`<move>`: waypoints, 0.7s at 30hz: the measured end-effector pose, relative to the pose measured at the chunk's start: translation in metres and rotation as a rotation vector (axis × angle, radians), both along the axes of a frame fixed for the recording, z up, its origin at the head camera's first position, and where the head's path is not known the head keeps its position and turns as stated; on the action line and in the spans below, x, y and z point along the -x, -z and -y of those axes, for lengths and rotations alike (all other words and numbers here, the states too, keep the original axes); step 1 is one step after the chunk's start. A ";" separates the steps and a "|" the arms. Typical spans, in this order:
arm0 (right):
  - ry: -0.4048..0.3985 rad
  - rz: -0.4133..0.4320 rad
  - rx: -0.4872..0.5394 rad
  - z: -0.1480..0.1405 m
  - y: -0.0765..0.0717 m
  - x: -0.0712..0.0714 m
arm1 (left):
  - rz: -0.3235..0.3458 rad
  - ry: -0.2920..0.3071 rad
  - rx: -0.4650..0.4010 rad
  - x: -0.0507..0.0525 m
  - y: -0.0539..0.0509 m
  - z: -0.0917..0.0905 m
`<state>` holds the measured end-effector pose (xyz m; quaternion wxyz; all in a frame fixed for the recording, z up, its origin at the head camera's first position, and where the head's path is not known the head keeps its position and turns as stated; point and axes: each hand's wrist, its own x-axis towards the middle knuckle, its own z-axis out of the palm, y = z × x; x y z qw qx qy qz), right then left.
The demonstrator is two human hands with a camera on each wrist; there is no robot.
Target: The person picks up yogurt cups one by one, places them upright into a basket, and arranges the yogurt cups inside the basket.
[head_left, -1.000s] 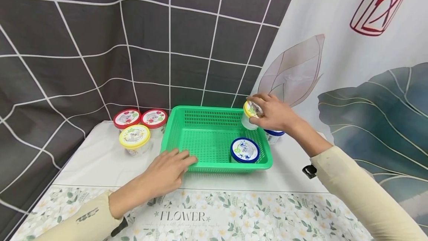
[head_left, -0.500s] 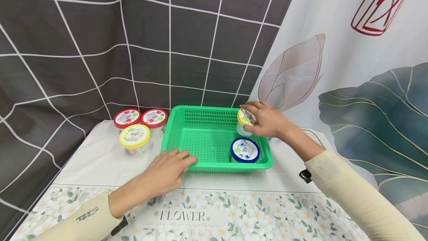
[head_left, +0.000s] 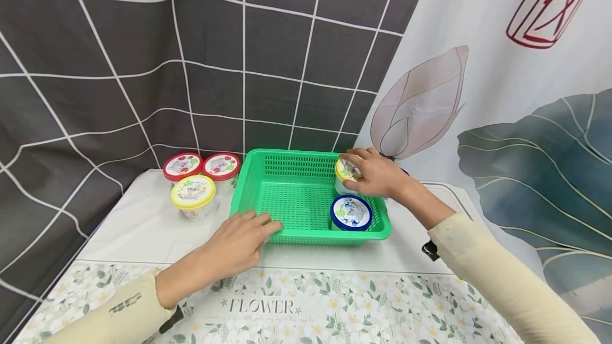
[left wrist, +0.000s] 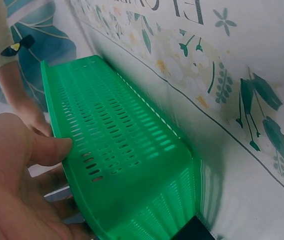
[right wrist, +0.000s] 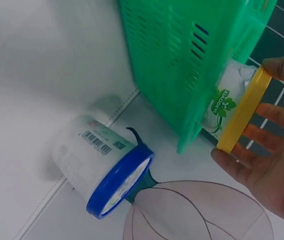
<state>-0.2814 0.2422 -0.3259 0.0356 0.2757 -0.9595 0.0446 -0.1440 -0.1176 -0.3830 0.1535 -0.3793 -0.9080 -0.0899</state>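
Observation:
My right hand (head_left: pixel 375 173) grips a clear tub with a yellow lid (head_left: pixel 345 173), fingers spread round the lid's edge. That tub is inside the green basket (head_left: pixel 287 235) at its back right, just behind a blue-lidded tub (head_left: pixel 351 212). In the right wrist view the yellow lid (right wrist: pixel 247 110) shows above the basket's rim; the tub's bottom is hidden. At the basket's front left corner my left hand (head_left: pixel 239 243) holds the rim. The left wrist view shows the thumb (left wrist: pixel 51 150) on the outer wall and the other fingers over the rim.
Left of the basket stand two red-lidded tubs (head_left: pixel 221 168) and another yellow-lidded tub (head_left: pixel 193 193). Right of it, a second blue-lidded tub (right wrist: pixel 104 165) stands on the table, mostly behind my right arm in the head view. A dark grid curtain (head_left: pixel 205 89) hangs behind.
My right hand has carried the yellow-lidded tub left and down, from over the basket's right rim to inside its back right. The left hand has stayed on the rim.

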 end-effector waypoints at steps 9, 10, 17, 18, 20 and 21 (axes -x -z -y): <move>-0.010 0.016 -0.010 0.002 0.011 0.004 | 0.007 0.014 0.001 0.001 -0.001 0.000; -0.010 0.021 -0.009 0.003 0.012 0.004 | 0.009 0.015 0.002 0.002 -0.001 0.000; -0.013 0.038 -0.006 0.006 0.020 0.007 | 0.021 0.012 0.013 0.003 -0.003 0.001; -0.013 0.041 -0.007 0.007 0.021 0.008 | 0.023 0.013 0.013 0.003 -0.003 0.001; -0.011 0.051 -0.011 0.008 0.022 0.008 | 0.025 0.017 0.011 0.003 -0.004 0.001; -0.013 0.056 -0.013 0.008 0.023 0.008 | 0.026 0.019 0.009 0.003 -0.004 0.001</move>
